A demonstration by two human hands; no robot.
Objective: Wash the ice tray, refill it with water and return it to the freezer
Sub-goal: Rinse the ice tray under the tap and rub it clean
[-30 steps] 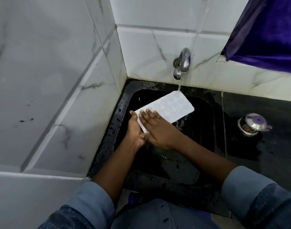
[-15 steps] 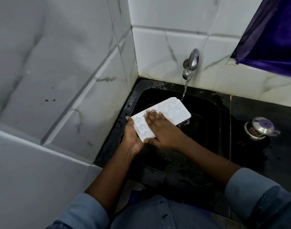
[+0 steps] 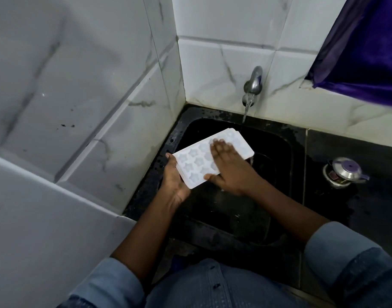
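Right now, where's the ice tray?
Head view, centre: the ice tray is over the sink below the tap, left hand holding its end, right hand flat on top.

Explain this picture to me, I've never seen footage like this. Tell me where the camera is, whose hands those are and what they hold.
There is no machine here. A person wears one wide-angle camera on the head, looking down at their own bare hands, and this is the only view. The left hand grips the near end of a white ice tray with star-shaped moulds, held over a black sink. The right hand lies flat on top of the tray, fingers straight. A wall tap is running, its water falling toward the tray's far end. On the dark counter to the right stands a small steel lidded pot. A purple cloth hangs at upper right.
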